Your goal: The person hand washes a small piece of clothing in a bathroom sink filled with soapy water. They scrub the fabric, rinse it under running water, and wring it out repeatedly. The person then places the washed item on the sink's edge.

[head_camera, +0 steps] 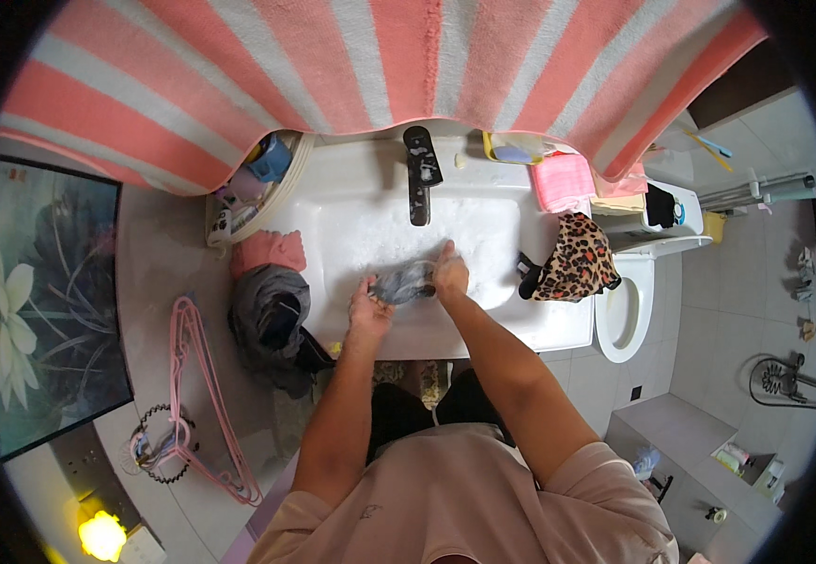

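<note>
Over the white washbasin [316, 233], a wet grey cloth [405, 283] streaked with suds stretches between my two hands. Its left end is gripped by my left hand [371, 310], its right end by my right hand [452, 271]. White foam [475, 225] covers the water in the basin below. The black faucet [420, 176], dotted with suds, stands at the back above the water. What exact garment the cloth is, I cannot tell.
Dark grey clothing [270, 303] and a pink cloth [270, 252] lie on the left rim. A leopard-print garment [577, 257] drapes over the right rim, near the toilet [626, 310]. A striped towel [408, 63] hangs in front. Pink hangers [200, 395] hang at left.
</note>
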Available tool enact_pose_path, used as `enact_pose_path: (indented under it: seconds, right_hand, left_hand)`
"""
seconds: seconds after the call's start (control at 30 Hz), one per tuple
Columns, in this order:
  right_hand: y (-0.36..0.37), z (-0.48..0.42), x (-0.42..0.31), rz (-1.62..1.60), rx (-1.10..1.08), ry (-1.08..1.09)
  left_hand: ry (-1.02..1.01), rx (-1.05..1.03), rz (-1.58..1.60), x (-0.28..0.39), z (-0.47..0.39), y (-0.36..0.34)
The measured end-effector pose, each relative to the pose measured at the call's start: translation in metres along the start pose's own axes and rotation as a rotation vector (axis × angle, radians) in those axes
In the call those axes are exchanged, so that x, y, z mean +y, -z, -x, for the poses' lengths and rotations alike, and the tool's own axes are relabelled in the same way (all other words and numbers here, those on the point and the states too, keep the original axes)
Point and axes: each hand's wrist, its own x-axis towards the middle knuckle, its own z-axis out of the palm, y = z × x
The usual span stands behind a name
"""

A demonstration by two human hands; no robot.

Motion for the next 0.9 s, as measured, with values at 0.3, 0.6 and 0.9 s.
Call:
enact_pose_path:
  seconds: [0.3,0.6,0.9]
  right_hand:
    - [0.008,0.180,0.011,-0.041,-0.460,1.120]
    - [0.013,0.044,-0.019,0.575,-0.032,0.804]
    - [0.011,0.096,0.021,-0.078,-0.339,0.635]
  left_hand:
    - [0.339,-0.448,0.122,0.025,0.021,0.005]
    - [0.164,-0.289,0.034,0.009,0.035,-0.023]
    - [0.265,-0.307,-0.026,0.018,0.016,0.004]
